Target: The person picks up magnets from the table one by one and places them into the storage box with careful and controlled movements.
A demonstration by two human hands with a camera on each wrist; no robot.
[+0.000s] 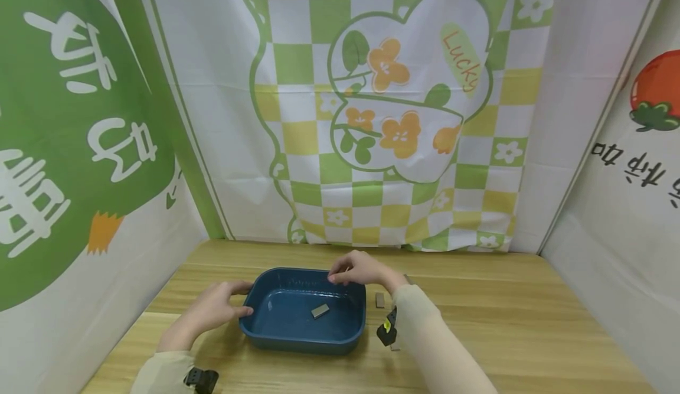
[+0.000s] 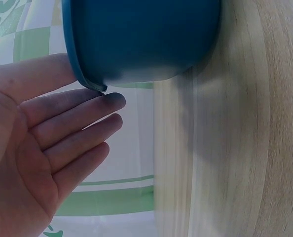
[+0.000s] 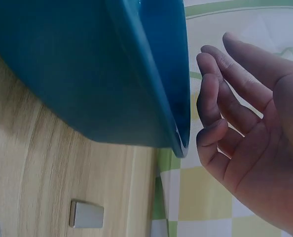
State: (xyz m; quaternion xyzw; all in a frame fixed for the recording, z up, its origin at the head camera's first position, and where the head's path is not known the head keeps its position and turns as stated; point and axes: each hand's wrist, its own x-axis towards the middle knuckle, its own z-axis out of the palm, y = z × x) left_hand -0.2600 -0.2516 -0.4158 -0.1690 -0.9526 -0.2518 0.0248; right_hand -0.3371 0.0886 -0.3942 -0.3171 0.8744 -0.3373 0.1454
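A dark blue rectangular tub (image 1: 297, 335) stands on the wooden table (image 1: 531, 323). A small grey metal block (image 1: 320, 311) lies on its floor. My left hand (image 1: 241, 300) rests at the tub's left rim with straight fingers; in the left wrist view the fingertips (image 2: 114, 101) touch the tub (image 2: 141, 39) under its rim. My right hand (image 1: 340, 277) hovers over the far right rim. In the right wrist view its fingers (image 3: 210, 94) are loosely bent beside the tub's rim (image 3: 181, 138) and hold nothing.
A second grey block (image 1: 379, 299) lies on the table just right of the tub, also visible in the right wrist view as a grey block (image 3: 87, 215). Printed cloth walls close in the back and both sides. Bare wood stretches to the right.
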